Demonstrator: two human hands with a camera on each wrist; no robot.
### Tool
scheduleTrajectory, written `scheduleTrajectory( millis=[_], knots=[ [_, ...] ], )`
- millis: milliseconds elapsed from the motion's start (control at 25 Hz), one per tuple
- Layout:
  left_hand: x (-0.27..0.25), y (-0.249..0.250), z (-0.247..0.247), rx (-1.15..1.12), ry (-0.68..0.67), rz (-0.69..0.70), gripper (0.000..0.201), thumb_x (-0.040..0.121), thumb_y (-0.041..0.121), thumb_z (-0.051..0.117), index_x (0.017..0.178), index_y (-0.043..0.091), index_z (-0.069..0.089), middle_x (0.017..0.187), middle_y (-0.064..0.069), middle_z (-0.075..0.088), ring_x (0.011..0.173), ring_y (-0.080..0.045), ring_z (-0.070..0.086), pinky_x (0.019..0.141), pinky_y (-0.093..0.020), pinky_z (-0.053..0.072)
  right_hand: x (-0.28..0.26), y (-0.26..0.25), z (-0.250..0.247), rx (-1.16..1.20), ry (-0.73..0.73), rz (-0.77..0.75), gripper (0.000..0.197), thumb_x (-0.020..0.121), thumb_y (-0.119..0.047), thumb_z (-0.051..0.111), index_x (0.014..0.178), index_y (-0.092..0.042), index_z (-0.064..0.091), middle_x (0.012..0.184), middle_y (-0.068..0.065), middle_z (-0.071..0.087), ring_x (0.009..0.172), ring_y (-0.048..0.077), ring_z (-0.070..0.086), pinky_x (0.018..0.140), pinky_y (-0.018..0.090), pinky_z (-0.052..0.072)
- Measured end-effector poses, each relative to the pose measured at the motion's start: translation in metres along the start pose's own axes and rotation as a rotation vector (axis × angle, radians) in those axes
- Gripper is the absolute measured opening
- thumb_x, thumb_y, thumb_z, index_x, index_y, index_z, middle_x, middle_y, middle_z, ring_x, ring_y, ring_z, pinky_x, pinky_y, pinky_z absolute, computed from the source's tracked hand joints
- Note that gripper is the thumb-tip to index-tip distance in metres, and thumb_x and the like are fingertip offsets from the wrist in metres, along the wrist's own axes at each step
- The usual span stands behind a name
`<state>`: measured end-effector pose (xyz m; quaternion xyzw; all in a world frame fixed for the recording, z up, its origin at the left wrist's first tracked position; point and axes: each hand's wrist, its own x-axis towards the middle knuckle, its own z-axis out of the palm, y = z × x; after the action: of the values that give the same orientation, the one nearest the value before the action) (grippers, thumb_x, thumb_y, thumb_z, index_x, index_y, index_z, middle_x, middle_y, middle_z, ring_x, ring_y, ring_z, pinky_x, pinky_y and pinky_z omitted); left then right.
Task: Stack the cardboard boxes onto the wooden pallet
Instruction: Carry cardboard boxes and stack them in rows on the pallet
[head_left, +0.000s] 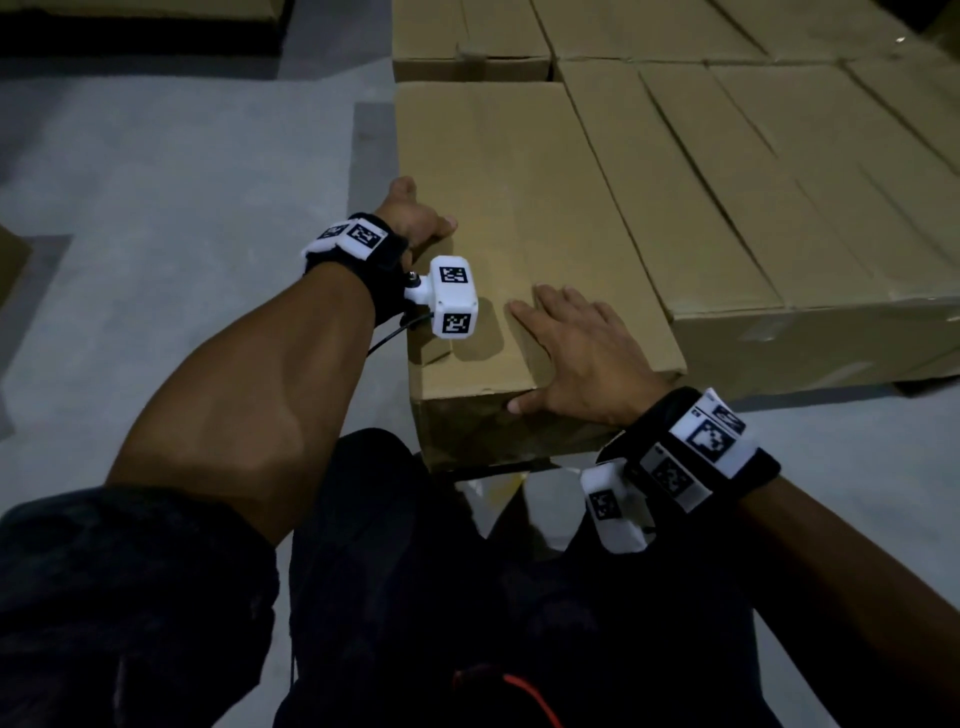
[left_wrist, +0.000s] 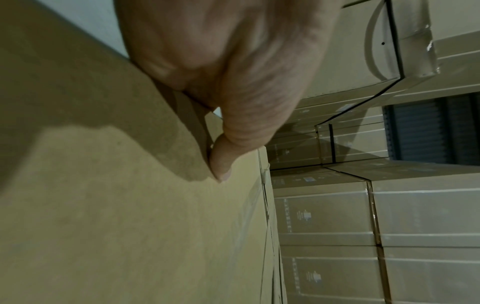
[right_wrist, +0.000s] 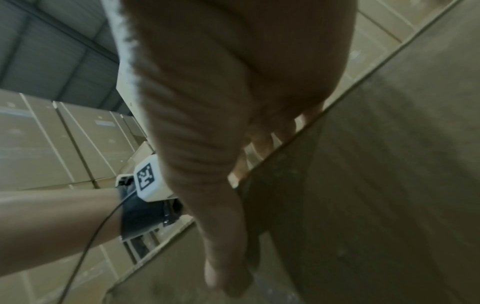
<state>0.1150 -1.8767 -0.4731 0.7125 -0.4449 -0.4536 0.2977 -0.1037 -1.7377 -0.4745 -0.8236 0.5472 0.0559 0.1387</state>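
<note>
I read no brand anywhere; the only marks are black-and-white square codes on the white wrist cameras (head_left: 451, 296), and small prints on the far stacked boxes (left_wrist: 324, 214) are too blurred to make out. The plain matte cardboard box (head_left: 519, 249) sits in front of me beside the row of boxes (head_left: 779, 171). My left hand (head_left: 410, 215) hooks over its left edge, thumb on top, fingers hidden. My right hand (head_left: 582, 353) lies flat, fingers spread, on the near top. The pallet is hard to make out.
</note>
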Motion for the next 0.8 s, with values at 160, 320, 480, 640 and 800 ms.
scheduleTrajectory(
  millis=[160, 320, 480, 640, 800],
  knots=[
    [0.000, -0.002, 0.000, 0.004, 0.011, -0.030, 0.100, 0.088, 0.026, 0.074, 0.158, 0.018, 0.002, 0.161, -0.010, 0.023, 0.140, -0.036, 0.034, 0.108, -0.052, 0.041, 0.006, 0.003, 0.004, -0.003, 0.058, 0.012, 0.108, 0.075, -0.069, 0.070, 0.158, -0.032, 0.012, 0.167, 0.001, 0.006, 0.153, 0.026, 0.004, 0.123, 0.049, 0.006],
    [-0.001, -0.004, 0.002, 0.028, -0.018, -0.010, 0.103, 0.087, 0.026, 0.076, 0.158, 0.016, 0.002, 0.162, -0.009, 0.021, 0.144, -0.032, 0.028, 0.114, -0.049, 0.035, 0.013, 0.006, 0.008, -0.047, 0.101, 0.003, 0.103, 0.078, -0.071, 0.065, 0.157, -0.031, 0.013, 0.167, 0.002, 0.009, 0.153, 0.028, 0.006, 0.123, 0.050, 0.007],
    [-0.001, -0.003, 0.006, 0.084, -0.022, 0.027, 0.102, 0.089, 0.025, 0.074, 0.159, 0.015, 0.001, 0.164, -0.009, 0.014, 0.148, -0.030, 0.021, 0.118, -0.043, 0.027, 0.022, 0.009, 0.006, -0.051, 0.129, -0.001, 0.102, 0.078, -0.071, 0.066, 0.157, -0.031, 0.015, 0.167, 0.003, 0.011, 0.153, 0.028, 0.008, 0.123, 0.050, 0.009],
    [-0.003, 0.002, 0.004, 0.107, -0.041, 0.038, 0.101, 0.087, 0.025, 0.076, 0.159, 0.014, 0.004, 0.164, -0.009, 0.016, 0.148, -0.031, 0.022, 0.118, -0.043, 0.027, 0.031, 0.012, 0.003, -0.039, 0.146, -0.002, 0.102, 0.077, -0.071, 0.066, 0.157, -0.031, 0.017, 0.166, 0.002, 0.014, 0.153, 0.027, 0.010, 0.123, 0.049, 0.011],
    [-0.005, 0.002, 0.006, 0.076, -0.034, 0.052, 0.100, 0.088, 0.021, 0.075, 0.159, 0.013, 0.004, 0.164, -0.009, 0.015, 0.148, -0.029, 0.021, 0.119, -0.040, 0.025, 0.034, 0.015, 0.003, -0.043, 0.152, -0.012, 0.103, 0.076, -0.073, 0.065, 0.157, -0.030, 0.017, 0.166, 0.002, 0.015, 0.152, 0.026, 0.012, 0.123, 0.047, 0.012]
  ],
)
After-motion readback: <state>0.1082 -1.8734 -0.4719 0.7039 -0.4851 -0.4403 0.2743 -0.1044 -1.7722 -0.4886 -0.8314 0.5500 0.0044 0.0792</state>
